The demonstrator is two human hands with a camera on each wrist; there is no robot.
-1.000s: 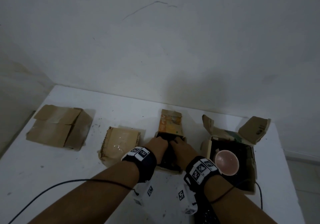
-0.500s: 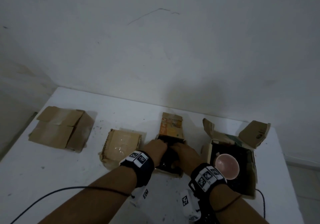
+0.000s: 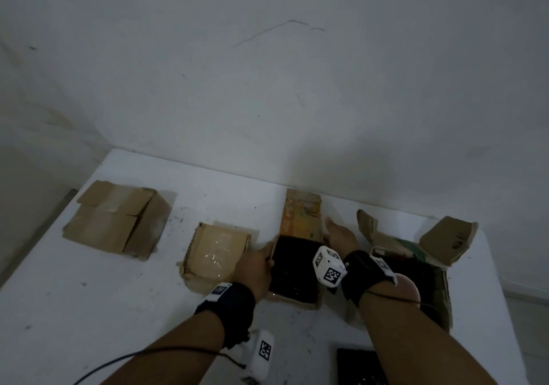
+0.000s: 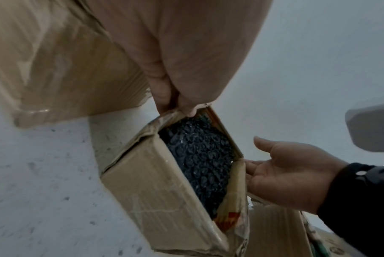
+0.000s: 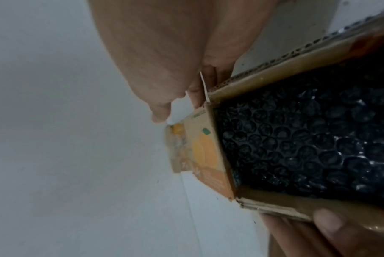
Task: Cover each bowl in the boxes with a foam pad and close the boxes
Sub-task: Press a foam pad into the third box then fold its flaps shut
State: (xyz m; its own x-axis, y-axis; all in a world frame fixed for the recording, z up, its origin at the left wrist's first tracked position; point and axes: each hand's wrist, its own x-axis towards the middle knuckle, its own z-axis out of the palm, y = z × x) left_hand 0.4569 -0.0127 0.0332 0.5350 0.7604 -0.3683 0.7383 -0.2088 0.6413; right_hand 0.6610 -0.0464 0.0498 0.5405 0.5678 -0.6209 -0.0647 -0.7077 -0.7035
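Black bubble-textured foam pad (image 3: 294, 268) filling open middle box (image 4: 164, 187); left hand (image 3: 257, 265) pinching side flap, right hand (image 3: 340, 236) lying spread beside opposite wall.

Brown boxes (image 3: 113, 219); orange print on one flap (image 3: 300, 216). Black, bubble-patterned pad (image 3: 294, 268) inside. Pink bowl (image 3: 408, 291). White, speckled surface (image 3: 89, 310). Black wristbands (image 3: 234, 304) with checkered tags.
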